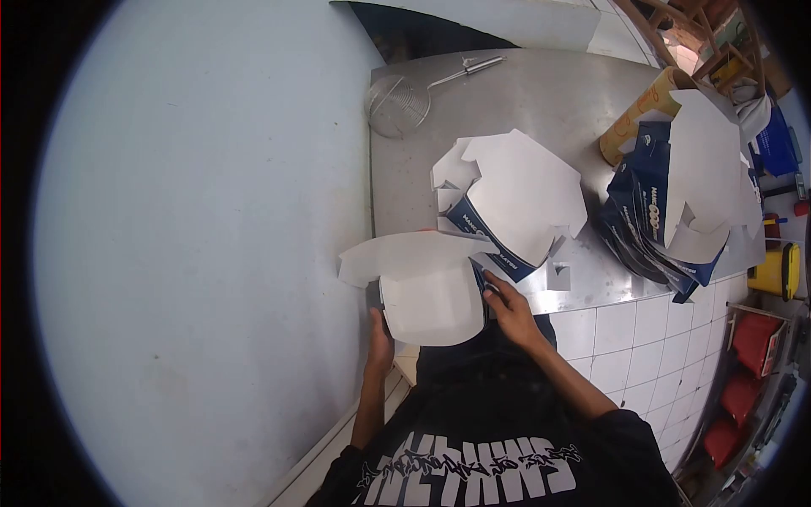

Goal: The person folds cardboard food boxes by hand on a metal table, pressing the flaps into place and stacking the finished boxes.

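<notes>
A white-lined paper food box (432, 302) is held near my body at the table's front edge, its inside facing up and its wide lid flap standing open at the far side. My left hand (380, 340) grips the box's left wall, with most fingers hidden beneath it. On the opposite wall, my right hand (510, 313) has its fingers pressed to the dark blue outside. Just beyond lies a partly unfolded paper box (528, 198), white inside with a navy printed side.
A stack of navy-and-white box blanks (655, 203) stands at the table's right, beside a brown cardboard tube (646, 114). A wire strainer (399, 106) lies at the back left of the steel table (524, 84). A pale wall (211, 253) borders the left side.
</notes>
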The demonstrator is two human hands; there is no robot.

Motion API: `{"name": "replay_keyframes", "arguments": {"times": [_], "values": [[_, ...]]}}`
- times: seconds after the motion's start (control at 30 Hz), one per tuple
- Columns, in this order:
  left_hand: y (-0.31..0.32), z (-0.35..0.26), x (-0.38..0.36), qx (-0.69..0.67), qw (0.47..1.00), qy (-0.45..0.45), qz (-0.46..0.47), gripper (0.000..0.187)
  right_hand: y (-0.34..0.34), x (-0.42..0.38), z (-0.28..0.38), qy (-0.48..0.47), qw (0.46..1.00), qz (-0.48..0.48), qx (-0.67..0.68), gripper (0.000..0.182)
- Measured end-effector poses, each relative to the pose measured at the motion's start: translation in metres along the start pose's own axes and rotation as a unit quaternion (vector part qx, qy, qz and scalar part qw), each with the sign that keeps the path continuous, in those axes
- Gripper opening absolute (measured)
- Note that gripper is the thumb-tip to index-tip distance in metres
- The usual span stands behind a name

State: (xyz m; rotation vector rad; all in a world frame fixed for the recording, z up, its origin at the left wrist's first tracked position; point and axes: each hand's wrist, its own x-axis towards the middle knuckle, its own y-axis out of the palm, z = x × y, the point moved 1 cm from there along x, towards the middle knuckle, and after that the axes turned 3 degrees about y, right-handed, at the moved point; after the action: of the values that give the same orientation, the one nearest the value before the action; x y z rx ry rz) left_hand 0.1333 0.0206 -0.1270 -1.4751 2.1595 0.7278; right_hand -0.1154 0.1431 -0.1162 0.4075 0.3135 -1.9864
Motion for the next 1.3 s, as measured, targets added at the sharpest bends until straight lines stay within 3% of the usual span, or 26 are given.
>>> {"name": "replay_keyframes", "arguments": {"times": [0.17, 0.27, 0.43, 0.63, 0.83, 0.93, 1.07, 1.3], "values": [[-0.008, -0.006, 0.001, -0.013, 1.000, -0.018, 0.006, 0.074, -0.001, 0.008, 0.010, 0.063, 0.997, -0.028, 0.025, 0.044], [-0.003, -0.011, -0.002, 0.020, 0.998, -0.039, -0.035, 0.064, 0.002, 0.012, 0.015, 0.064, 0.995, -0.071, -0.005, 0.042], [0.004, -0.017, -0.003, 0.148, 0.989, 0.016, 0.014, 0.053, 0.008, 0.014, 0.009, 0.044, 0.992, -0.112, -0.049, 0.035], [0.001, -0.002, -0.004, 0.143, 0.988, 0.043, -0.028, 0.051, 0.010, 0.008, 0.011, 0.013, 0.983, -0.090, -0.158, 0.031], [0.009, -0.006, -0.005, 0.171, 0.984, 0.055, -0.020, 0.050, 0.009, 0.020, -0.020, 0.028, 0.985, -0.072, -0.151, 0.034], [0.010, -0.006, -0.006, 0.196, 0.978, 0.055, -0.041, 0.048, 0.012, 0.019, -0.026, 0.065, 0.986, -0.078, -0.131, 0.036], [-0.004, 0.010, -0.004, 0.177, 0.977, 0.081, -0.083, 0.045, 0.009, 0.012, -0.012, 0.097, 0.992, -0.070, 0.037, 0.043], [0.004, -0.002, -0.003, 0.119, 0.989, 0.064, -0.055, 0.041, -0.006, 0.005, 0.003, 0.141, 0.975, -0.005, 0.172, 0.047]]}}
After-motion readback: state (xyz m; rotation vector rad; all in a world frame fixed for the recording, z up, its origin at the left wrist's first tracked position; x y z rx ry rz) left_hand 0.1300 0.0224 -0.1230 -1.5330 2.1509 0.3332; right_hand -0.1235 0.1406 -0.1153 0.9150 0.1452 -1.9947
